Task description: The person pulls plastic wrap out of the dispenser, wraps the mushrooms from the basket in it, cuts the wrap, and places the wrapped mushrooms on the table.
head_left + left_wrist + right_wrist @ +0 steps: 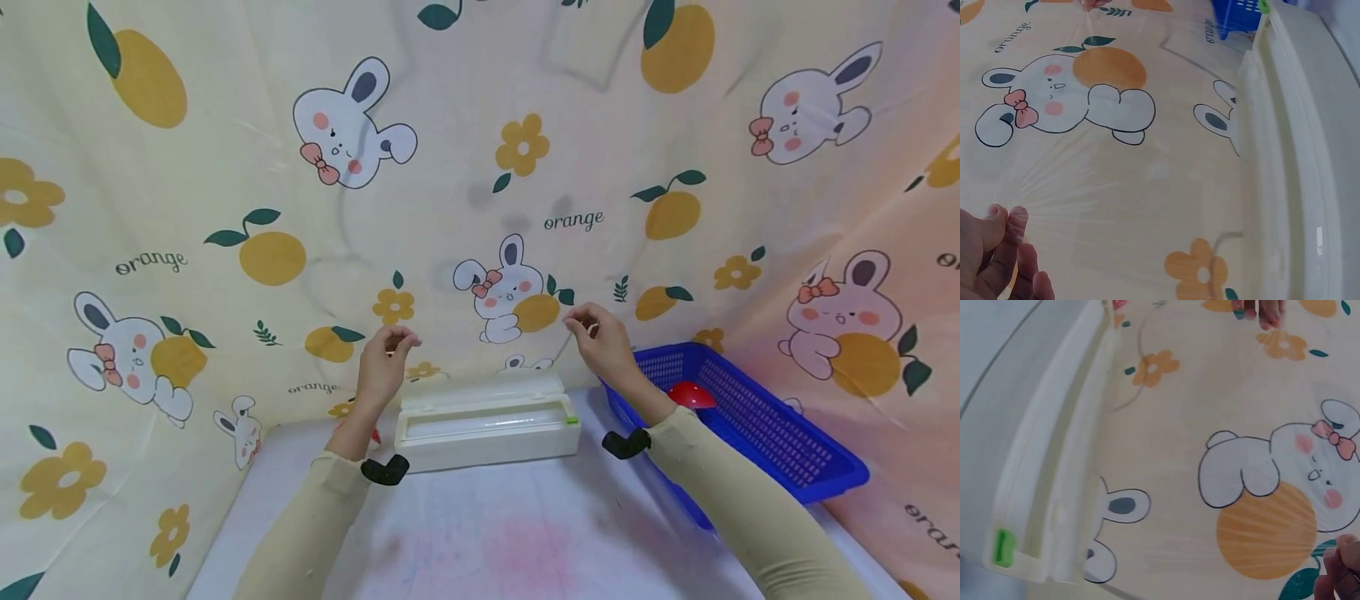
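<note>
A white cling-film dispenser box (487, 429) lies open on the table, lid tipped back, with a green slider (572, 420) at its right end. A clear sheet of film (487, 358) is stretched upward from it. My left hand (396, 342) pinches the sheet's upper left corner, and the film wrinkles where the fingertips (1009, 219) grip it. My right hand (582, 323) pinches the upper right corner; only its fingertips (1340, 567) show in the right wrist view. The box (1054, 469) and green slider (1002, 547) appear there too, and the box (1297, 156) fills the right side of the left wrist view.
A blue plastic basket (757, 433) stands right of the box with a red object (692, 394) inside. The white table (487, 533) has faint pink stains. A cloth printed with rabbits and oranges (225, 208) hangs behind and at both sides.
</note>
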`<state>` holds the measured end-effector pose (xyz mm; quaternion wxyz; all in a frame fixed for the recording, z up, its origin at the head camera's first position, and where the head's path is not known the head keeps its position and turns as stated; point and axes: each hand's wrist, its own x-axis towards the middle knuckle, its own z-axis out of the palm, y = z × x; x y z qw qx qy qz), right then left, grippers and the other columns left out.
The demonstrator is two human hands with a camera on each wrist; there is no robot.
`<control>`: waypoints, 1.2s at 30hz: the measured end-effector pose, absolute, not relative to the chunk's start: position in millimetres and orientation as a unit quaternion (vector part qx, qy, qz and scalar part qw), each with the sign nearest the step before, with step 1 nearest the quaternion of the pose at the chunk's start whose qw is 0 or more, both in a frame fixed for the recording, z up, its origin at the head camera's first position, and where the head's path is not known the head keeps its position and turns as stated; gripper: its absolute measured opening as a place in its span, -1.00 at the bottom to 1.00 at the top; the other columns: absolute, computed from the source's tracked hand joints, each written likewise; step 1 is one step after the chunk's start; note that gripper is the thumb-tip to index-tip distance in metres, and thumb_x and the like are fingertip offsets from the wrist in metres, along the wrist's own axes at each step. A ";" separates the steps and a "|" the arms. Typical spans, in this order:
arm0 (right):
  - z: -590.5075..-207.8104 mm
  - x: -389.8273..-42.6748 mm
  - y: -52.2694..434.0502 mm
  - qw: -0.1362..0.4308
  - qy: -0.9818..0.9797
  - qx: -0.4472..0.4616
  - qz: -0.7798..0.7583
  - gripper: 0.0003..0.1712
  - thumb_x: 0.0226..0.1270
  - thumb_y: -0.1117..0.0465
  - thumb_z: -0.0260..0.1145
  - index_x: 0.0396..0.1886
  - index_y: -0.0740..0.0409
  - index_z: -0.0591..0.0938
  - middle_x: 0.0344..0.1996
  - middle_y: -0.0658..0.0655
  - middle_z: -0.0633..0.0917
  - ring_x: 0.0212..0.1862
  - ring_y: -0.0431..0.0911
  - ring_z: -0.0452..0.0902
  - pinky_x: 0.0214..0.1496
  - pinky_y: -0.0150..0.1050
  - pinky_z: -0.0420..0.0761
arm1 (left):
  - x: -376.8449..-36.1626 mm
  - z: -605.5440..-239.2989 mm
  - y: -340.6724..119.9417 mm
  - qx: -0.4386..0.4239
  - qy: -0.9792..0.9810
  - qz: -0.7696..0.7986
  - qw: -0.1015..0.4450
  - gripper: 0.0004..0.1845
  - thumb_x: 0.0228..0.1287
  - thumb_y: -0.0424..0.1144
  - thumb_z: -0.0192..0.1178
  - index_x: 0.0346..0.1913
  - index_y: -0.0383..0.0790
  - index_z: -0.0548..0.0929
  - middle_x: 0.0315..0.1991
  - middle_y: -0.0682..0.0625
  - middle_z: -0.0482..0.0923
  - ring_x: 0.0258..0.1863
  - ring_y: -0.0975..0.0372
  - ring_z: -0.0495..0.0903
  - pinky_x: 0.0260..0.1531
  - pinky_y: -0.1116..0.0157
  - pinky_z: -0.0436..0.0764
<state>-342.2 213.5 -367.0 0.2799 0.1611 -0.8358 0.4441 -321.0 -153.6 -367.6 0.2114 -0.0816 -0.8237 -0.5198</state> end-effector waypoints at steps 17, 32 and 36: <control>-341.0 -338.6 214.0 0.305 -0.821 0.163 0.454 -0.82 0.63 0.23 0.32 0.04 0.25 0.70 -0.14 0.22 0.73 -0.12 -0.01 0.51 -0.13 -0.41 0.46 | -319.4 -338.6 -152.7 -0.112 -0.800 -0.541 0.235 -0.80 0.66 -0.21 0.19 0.06 -0.31 0.64 0.00 -0.22 0.76 0.08 -0.20 0.63 0.00 0.20 0.47; -327.4 -337.1 216.5 0.331 -0.802 0.181 0.462 -0.81 0.62 0.25 0.33 0.02 0.31 0.70 -0.11 0.26 0.74 -0.08 0.00 0.57 -0.05 -0.38 0.50 | -317.2 -323.2 -147.5 -0.128 -0.785 -0.542 0.273 -0.81 0.63 -0.23 0.22 0.04 -0.32 0.64 -0.03 -0.22 0.77 0.04 -0.18 0.65 -0.12 0.28 0.42; -325.2 -334.0 215.8 0.330 -0.799 0.180 0.470 -0.80 0.63 0.23 0.33 0.03 0.29 0.70 -0.12 0.24 0.74 -0.08 0.01 0.63 -0.03 -0.47 0.54 | -313.3 -321.5 -147.8 -0.132 -0.783 -0.539 0.281 -0.80 0.62 -0.21 0.24 0.04 -0.30 0.64 -0.04 -0.19 0.77 0.01 -0.11 0.65 -0.14 0.30 0.41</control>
